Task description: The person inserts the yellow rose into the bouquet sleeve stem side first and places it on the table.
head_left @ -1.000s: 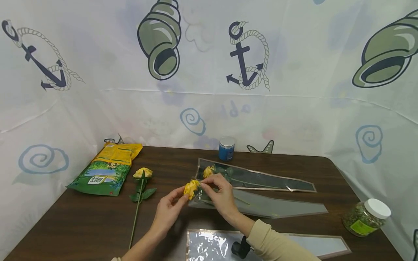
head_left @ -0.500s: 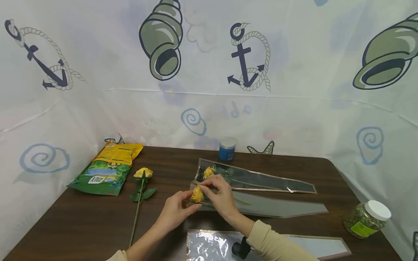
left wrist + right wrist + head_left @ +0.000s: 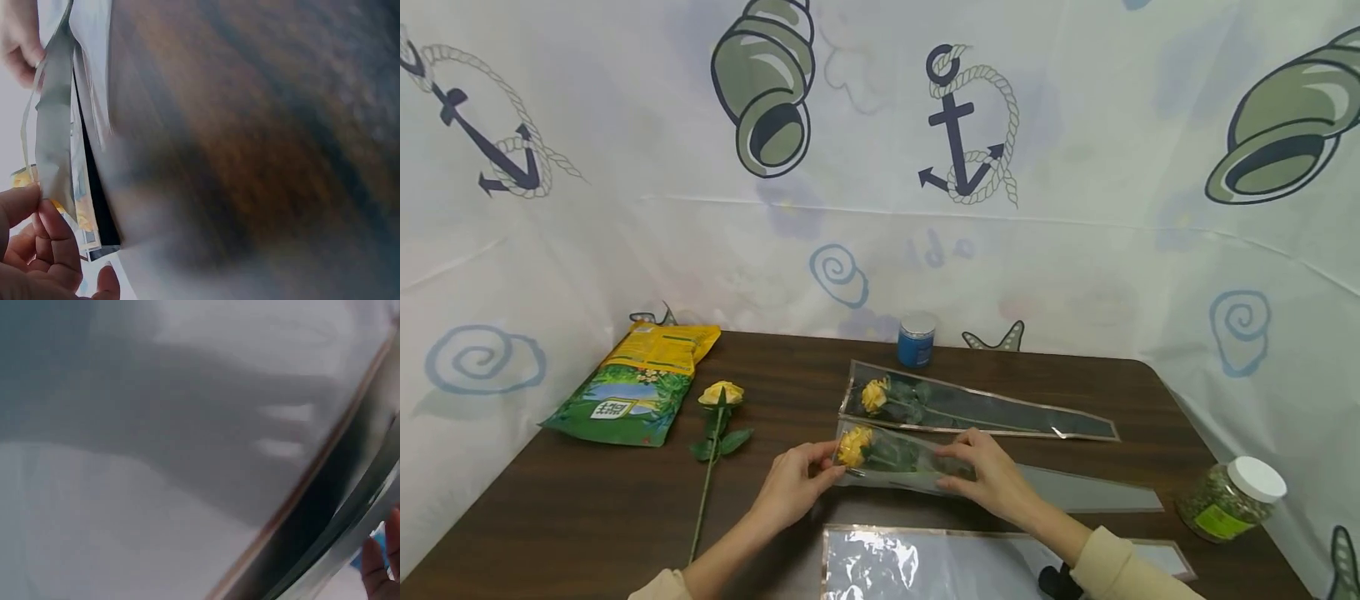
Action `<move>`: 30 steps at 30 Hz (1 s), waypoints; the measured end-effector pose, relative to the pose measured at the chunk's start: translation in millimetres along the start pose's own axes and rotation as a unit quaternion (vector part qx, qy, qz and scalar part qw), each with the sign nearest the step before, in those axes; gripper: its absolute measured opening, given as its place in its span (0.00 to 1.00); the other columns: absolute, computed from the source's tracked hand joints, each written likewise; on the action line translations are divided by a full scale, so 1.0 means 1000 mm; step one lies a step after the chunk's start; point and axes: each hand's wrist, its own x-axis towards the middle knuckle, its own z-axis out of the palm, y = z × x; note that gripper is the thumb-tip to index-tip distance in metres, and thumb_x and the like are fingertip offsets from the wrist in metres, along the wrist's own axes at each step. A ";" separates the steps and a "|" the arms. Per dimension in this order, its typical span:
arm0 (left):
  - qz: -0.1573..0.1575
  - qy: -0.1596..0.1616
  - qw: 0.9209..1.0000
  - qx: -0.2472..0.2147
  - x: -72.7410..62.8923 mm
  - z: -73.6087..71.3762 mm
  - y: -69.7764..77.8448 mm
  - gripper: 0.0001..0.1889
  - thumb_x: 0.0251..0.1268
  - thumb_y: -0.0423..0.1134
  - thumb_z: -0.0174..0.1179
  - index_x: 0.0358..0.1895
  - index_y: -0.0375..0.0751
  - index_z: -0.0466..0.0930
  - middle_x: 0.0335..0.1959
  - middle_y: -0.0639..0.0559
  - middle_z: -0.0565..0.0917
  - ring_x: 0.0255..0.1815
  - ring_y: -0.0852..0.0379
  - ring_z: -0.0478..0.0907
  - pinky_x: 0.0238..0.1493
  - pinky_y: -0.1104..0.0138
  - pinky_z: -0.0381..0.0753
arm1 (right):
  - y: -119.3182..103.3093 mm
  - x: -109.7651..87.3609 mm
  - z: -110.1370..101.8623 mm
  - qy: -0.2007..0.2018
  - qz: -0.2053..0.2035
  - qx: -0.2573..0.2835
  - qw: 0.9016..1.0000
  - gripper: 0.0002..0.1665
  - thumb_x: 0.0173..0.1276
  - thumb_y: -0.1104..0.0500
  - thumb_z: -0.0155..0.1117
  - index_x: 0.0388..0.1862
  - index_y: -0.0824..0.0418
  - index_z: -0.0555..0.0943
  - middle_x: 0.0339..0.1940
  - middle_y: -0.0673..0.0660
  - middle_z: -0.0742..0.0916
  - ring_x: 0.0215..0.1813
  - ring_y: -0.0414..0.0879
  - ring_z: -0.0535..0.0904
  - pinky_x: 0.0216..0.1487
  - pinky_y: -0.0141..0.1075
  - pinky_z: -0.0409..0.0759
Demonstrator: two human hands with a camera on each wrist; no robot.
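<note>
A tapered clear-and-grey flower sleeve lies across the middle of the table, with a yellow rose inside its wide end. My left hand pinches the sleeve's wide end between thumb and fingers, beside the bloom; the left wrist view shows this pinch on the film edge. Farther along the stem, my right hand rests on the sleeve with thumb and fingers spread apart. In the right wrist view, only some fingertips show at the lower right edge.
Behind lies another sleeve holding a yellow rose. A third sleeve is in front. At left are a loose yellow rose and a green-yellow bag. A blue jar and a white-lidded jar stand farther off.
The yellow rose has gone down into the sleeve. My right hand has let go by the bloom and moved right along the stem; my left hand has come to the sleeve's wide end.
</note>
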 end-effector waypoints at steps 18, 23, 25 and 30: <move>0.063 -0.189 0.978 0.064 0.003 -0.012 -0.018 0.15 0.58 0.39 0.65 0.49 0.45 0.81 0.19 0.63 0.73 0.20 0.68 0.64 0.33 0.63 0.55 | 0.015 -0.014 -0.005 -0.082 -0.019 -0.171 0.982 0.34 0.54 0.43 0.71 0.55 0.61 0.81 0.40 0.55 0.75 0.35 0.42 0.63 0.27 0.29 0.57; 0.026 -0.154 0.987 0.040 0.004 -0.012 -0.016 0.24 0.59 0.46 0.64 0.57 0.39 0.78 0.24 0.63 0.80 0.20 0.69 0.70 0.31 0.65 0.65 | 0.016 -0.014 -0.004 -0.073 -0.032 -0.172 0.982 0.34 0.55 0.43 0.70 0.56 0.62 0.80 0.40 0.56 0.74 0.36 0.44 0.64 0.28 0.29 0.58; 0.014 -0.121 0.992 0.021 0.004 -0.011 -0.014 0.20 0.60 0.47 0.63 0.50 0.38 0.81 0.25 0.61 0.82 0.20 0.69 0.72 0.27 0.69 0.70 | 0.017 -0.015 -0.004 -0.071 -0.033 -0.172 0.982 0.34 0.55 0.43 0.70 0.56 0.62 0.80 0.41 0.57 0.74 0.36 0.44 0.64 0.28 0.29 0.58; 0.000 -0.076 0.997 0.015 0.000 -0.009 -0.009 0.05 0.61 0.42 0.62 0.31 0.46 0.83 0.21 0.59 0.82 0.18 0.68 0.70 0.20 0.72 0.68 | 0.017 -0.016 -0.005 -0.072 -0.031 -0.168 0.983 0.36 0.54 0.43 0.71 0.56 0.63 0.79 0.41 0.57 0.74 0.36 0.44 0.64 0.28 0.29 0.57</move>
